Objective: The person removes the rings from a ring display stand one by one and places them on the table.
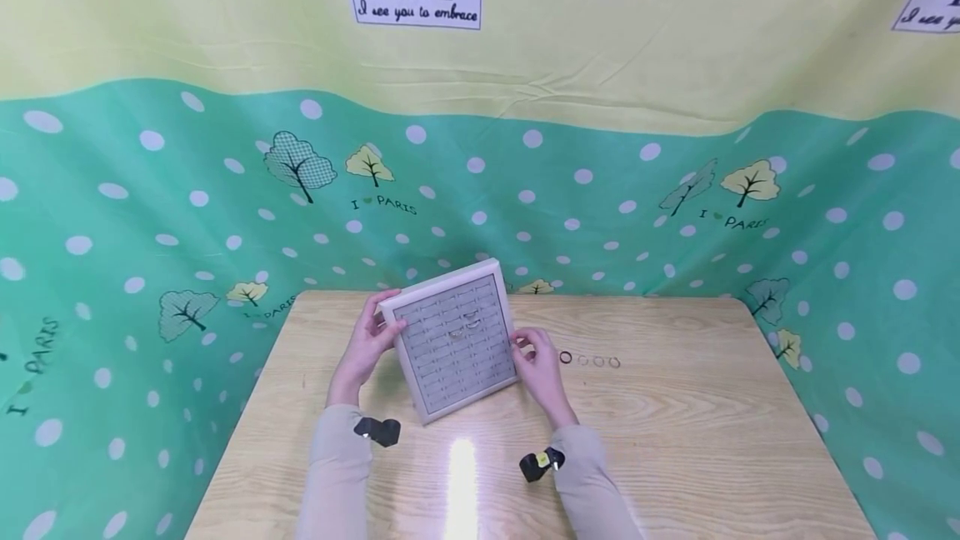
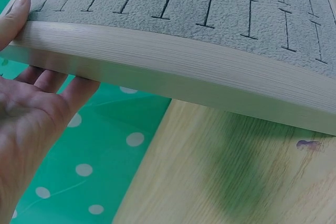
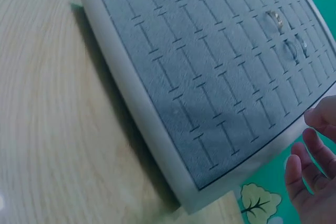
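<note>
A ring display tray (image 1: 442, 382) with a pale frame and a grey slotted pad is held tilted above the wooden table. My left hand (image 1: 367, 342) grips its upper left edge, thumb on the front and fingers (image 2: 81, 88) behind the frame. At the opposite edge my right hand (image 1: 537, 361) pinches the frame, its other fingers (image 3: 295, 179) loose beside it. Three rings sit close together in the upper slots, among them a patterned ring (image 3: 274, 20). To the right of my right hand, a dark ring (image 1: 566, 357) lies on the table.
Paler rings, including the far right one (image 1: 614, 362), lie in a row beyond the dark ring. The wooden table (image 1: 697, 415) reaches back to a green dotted cloth (image 1: 480, 190). A glare streak (image 1: 461, 490) shines near the front.
</note>
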Demonstrator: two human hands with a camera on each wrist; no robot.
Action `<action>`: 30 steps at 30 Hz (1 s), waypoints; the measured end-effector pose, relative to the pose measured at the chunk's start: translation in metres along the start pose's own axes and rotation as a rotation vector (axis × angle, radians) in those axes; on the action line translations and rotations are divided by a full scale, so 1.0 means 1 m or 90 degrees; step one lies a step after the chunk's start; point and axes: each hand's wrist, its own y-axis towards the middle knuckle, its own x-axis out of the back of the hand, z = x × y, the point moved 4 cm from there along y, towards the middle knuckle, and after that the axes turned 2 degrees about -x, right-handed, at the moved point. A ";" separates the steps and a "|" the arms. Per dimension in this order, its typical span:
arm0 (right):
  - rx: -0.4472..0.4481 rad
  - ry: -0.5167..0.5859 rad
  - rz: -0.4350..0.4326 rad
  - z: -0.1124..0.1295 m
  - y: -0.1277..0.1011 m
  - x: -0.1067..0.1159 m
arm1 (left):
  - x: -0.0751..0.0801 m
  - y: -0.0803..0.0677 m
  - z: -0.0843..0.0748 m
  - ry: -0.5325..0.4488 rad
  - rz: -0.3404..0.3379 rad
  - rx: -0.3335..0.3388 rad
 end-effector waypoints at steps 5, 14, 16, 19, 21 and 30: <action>-0.006 0.009 -0.003 0.012 0.007 -0.004 | -0.001 0.000 -0.005 0.000 0.001 0.010; -0.003 0.014 0.005 0.028 0.017 -0.009 | 0.000 0.000 -0.004 -0.001 0.000 0.009; 0.003 0.016 0.006 0.030 0.019 -0.010 | -0.001 0.000 -0.006 -0.004 0.000 0.014; 0.008 0.019 0.011 0.034 0.021 -0.012 | -0.002 0.000 -0.008 -0.007 0.002 0.020; 0.013 0.022 0.019 0.036 0.022 -0.014 | -0.002 0.000 -0.009 -0.009 0.002 0.021; 0.029 0.011 0.039 0.042 0.028 -0.025 | 0.000 -0.001 -0.004 0.003 0.000 0.016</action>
